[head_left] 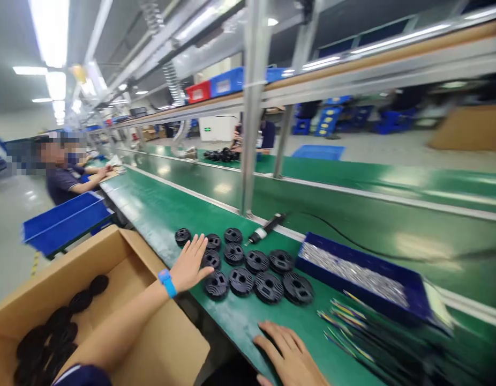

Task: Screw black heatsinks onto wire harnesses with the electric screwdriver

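Several round black plastic parts lie in rows on the green bench top. My left hand, with a blue wristband, reaches over the left end of the rows with fingers spread, touching or just above the nearest parts. My right hand rests flat on the bench near its front edge, fingers stretched out, holding nothing. A black electric screwdriver lies behind the parts, its cable trailing right.
A blue tray of small silvery pieces sits right of the parts, with coloured wires in front. A cardboard box holding more black parts stands at my left. A co-worker sits further along the line. A metal post rises behind.
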A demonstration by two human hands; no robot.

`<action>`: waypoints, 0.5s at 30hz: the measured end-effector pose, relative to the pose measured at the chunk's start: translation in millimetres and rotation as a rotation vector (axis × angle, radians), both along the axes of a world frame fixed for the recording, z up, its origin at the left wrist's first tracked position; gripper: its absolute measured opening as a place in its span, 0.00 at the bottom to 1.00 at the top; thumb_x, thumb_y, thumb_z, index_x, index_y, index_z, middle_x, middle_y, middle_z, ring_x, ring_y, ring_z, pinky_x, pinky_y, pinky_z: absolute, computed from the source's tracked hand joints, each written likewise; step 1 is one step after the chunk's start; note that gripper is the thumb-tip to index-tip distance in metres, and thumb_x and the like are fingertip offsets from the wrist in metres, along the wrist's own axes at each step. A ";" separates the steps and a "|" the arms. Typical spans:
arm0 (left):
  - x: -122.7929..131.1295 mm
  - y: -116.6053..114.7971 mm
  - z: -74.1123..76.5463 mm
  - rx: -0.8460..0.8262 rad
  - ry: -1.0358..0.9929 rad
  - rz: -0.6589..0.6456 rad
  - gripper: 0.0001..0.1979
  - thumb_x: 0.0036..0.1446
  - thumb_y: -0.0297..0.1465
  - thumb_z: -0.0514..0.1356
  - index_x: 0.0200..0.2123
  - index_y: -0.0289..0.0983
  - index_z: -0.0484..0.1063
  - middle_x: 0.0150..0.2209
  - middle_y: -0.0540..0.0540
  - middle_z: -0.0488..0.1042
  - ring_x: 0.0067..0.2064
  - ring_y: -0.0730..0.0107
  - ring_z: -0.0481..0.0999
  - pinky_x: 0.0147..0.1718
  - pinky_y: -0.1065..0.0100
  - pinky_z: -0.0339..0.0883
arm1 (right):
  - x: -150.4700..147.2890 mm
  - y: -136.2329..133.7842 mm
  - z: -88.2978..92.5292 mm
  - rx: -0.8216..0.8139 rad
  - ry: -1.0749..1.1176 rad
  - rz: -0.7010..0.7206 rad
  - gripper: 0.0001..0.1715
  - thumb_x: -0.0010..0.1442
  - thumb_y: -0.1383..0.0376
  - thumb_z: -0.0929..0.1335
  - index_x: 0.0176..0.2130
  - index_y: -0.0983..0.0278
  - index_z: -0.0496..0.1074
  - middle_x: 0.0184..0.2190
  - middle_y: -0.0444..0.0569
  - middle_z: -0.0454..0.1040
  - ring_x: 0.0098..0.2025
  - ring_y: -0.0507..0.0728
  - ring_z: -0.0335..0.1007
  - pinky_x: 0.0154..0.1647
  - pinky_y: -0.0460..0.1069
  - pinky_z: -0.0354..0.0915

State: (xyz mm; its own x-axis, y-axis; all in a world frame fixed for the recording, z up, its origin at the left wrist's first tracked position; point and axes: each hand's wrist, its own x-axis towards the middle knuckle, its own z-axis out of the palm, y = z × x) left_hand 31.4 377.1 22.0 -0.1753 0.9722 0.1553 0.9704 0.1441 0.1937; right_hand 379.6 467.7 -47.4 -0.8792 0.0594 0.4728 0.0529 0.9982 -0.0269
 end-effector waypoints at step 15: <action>212.5 34.4 -40.3 -0.160 0.064 -0.740 0.51 0.61 0.62 0.55 0.76 0.41 0.43 0.76 0.38 0.44 0.77 0.42 0.40 0.73 0.40 0.45 | 165.9 69.7 65.9 0.002 0.328 -0.660 0.17 0.71 0.54 0.64 0.51 0.61 0.73 0.47 0.51 0.79 0.50 0.60 0.74 0.61 0.61 0.57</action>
State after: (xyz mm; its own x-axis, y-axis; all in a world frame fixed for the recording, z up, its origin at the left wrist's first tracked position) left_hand 243.9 411.5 -18.4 0.5358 0.8443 -0.0100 0.8336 -0.5271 0.1650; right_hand 545.6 537.4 18.5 -0.4741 0.5261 0.7061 0.6319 0.7617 -0.1432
